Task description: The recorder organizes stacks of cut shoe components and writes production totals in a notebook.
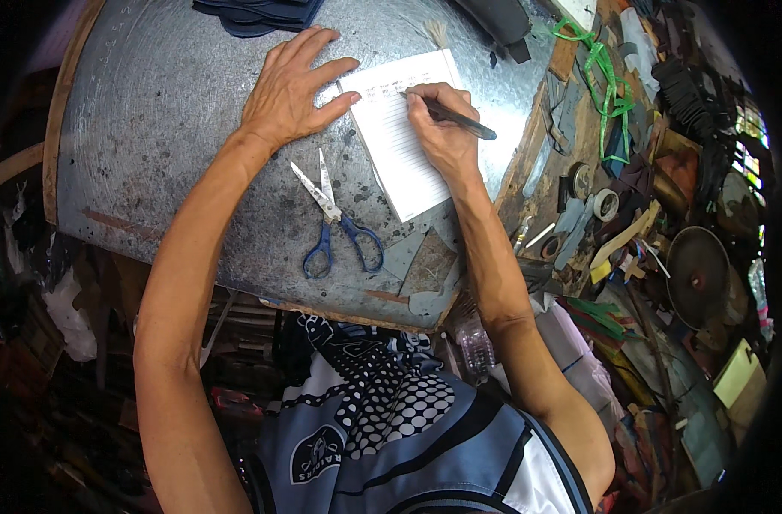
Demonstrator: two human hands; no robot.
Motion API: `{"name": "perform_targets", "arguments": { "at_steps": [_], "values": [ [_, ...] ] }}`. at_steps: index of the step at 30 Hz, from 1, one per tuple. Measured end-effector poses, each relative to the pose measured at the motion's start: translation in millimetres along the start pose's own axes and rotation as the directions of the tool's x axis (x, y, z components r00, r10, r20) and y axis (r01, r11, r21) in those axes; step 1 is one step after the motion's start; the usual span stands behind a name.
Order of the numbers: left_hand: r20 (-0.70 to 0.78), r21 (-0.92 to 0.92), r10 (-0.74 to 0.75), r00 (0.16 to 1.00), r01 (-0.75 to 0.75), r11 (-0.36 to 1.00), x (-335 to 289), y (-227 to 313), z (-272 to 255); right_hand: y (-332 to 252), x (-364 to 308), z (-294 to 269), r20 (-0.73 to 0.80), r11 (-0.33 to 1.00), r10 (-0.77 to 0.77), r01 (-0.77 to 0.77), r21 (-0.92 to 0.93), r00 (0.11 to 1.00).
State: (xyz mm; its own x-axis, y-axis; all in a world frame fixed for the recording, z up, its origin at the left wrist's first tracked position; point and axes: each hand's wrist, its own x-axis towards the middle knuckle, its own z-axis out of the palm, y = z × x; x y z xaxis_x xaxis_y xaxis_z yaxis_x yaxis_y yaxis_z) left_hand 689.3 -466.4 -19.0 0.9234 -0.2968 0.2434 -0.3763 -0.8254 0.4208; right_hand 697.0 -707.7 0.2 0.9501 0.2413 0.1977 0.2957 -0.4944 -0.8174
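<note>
A white lined notepad (397,163) lies slightly tilted on the grey metal tabletop (159,120), with a few lines of handwriting near its top. My right hand (445,128) rests on the pad, its fingers closed round a dark pen (464,121) whose tip meets the written lines. Spread fingers and thumb show on my left hand (298,90), flat on the table; the thumb and a fingertip reach the pad's left edge. Below that hand, scissors with blue handles (329,214) lie with their blades parted.
Dark blue folded fabric pieces (258,13) sit at the far edge. Grey scraps (421,265) lie by the near edge. To the right, a wooden surface holds tape rolls (606,204), a green ribbon (598,68) and many offcuts. A round metal dish (698,276) stands farther right.
</note>
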Motion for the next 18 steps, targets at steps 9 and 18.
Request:
{"name": "perform_targets", "arguments": {
  "at_steps": [9, 18],
  "values": [
    [-0.007, 0.002, 0.003, 1.000, -0.003, 1.000, -0.2, -1.0, 2.2, 3.3, 0.0, 0.2, -0.002, 0.999, 0.001, 0.000, 0.038, 1.000],
    [-0.015, 0.002, 0.005, 1.000, -0.005, 1.000, -0.5, -2.4, 3.2, 0.4, 1.4, 0.9, -0.016, 1.000, -0.028, 0.028, 0.011, 0.999]
  ]
}}
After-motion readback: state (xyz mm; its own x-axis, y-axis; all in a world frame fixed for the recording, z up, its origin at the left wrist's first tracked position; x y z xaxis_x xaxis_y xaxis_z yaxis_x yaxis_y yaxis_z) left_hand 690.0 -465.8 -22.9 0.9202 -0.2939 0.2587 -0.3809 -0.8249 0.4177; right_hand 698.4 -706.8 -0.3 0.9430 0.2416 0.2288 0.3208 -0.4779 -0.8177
